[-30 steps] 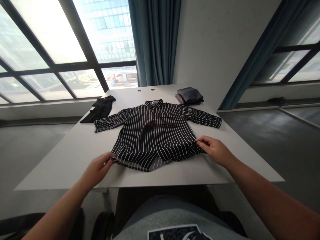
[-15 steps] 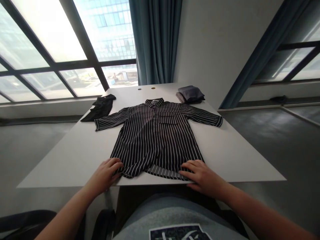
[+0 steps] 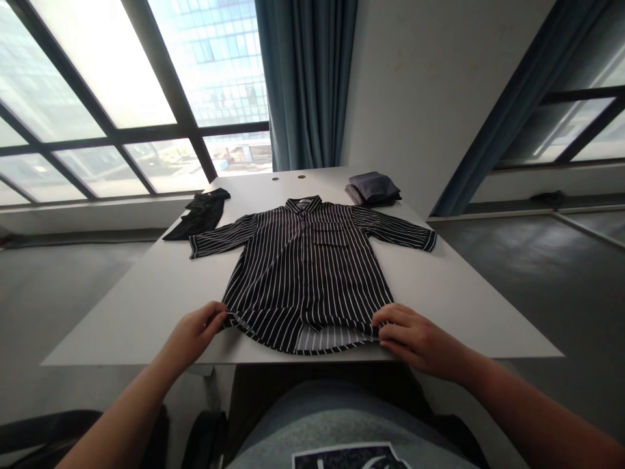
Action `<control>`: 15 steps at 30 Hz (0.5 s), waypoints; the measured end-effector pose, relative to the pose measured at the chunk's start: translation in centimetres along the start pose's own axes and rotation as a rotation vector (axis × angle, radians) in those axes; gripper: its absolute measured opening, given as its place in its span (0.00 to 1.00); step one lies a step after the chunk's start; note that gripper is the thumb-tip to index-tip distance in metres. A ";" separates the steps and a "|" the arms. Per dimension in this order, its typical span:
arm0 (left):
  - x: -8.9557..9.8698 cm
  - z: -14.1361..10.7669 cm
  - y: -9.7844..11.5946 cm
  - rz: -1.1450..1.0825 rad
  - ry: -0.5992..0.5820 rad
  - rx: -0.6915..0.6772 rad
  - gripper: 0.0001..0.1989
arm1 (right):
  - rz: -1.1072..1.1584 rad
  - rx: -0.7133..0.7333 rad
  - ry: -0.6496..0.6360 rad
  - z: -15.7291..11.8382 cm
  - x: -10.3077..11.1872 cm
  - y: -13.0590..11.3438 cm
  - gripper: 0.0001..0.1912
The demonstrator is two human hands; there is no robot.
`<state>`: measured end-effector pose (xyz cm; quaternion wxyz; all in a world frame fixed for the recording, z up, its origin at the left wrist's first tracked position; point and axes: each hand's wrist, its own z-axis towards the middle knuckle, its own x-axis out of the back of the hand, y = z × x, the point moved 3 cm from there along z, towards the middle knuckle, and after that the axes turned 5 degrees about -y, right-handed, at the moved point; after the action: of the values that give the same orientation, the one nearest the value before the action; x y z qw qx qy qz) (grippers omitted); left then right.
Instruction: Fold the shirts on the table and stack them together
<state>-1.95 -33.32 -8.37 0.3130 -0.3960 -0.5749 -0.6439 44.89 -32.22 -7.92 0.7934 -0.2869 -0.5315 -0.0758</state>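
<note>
A black shirt with white vertical stripes [image 3: 305, 273] lies flat on the white table [image 3: 137, 312], its collar at the far side and short sleeves spread out. My left hand [image 3: 194, 333] pinches the shirt's hem at the left corner. At the right corner of the hem, my right hand [image 3: 415, 340] grips the cloth between its fingers. Between my hands, the hem turns up a little, and the striped inside shows near the right corner.
A dark folded garment [image 3: 201, 213] lies at the table's far left, and a grey folded stack [image 3: 374, 187] lies at the far right. Two small round holes [image 3: 288, 176] mark the far table edge. The hem lies close to the near edge.
My hands have gone from pressing flat on the hem to pinching its two corners. My right hand has moved slightly toward the right, and the shirt has barely shifted.
</note>
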 end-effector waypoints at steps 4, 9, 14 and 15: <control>0.0 -0.7 -0.3 0.023 -0.348 -0.161 0.17 | 0.094 -0.029 -0.216 -0.7 0.4 0.4 0.07; -2.6 -1.7 1.4 0.159 -0.260 -0.252 0.14 | 0.000 -0.132 -0.210 -1.5 -2.1 1.7 0.09; -8.3 -1.5 5.6 0.254 -0.226 -0.443 0.14 | -0.163 -0.115 -0.222 -1.0 -4.7 2.1 0.05; -9.1 -1.3 6.2 0.269 -0.235 -0.451 0.16 | -0.177 -0.109 -0.202 -0.9 -4.8 2.1 0.06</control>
<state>7.68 -35.94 -13.25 0.2309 -0.6004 -0.3916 -0.6579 44.42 -31.87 -13.18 0.7094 -0.2879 -0.6268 -0.1449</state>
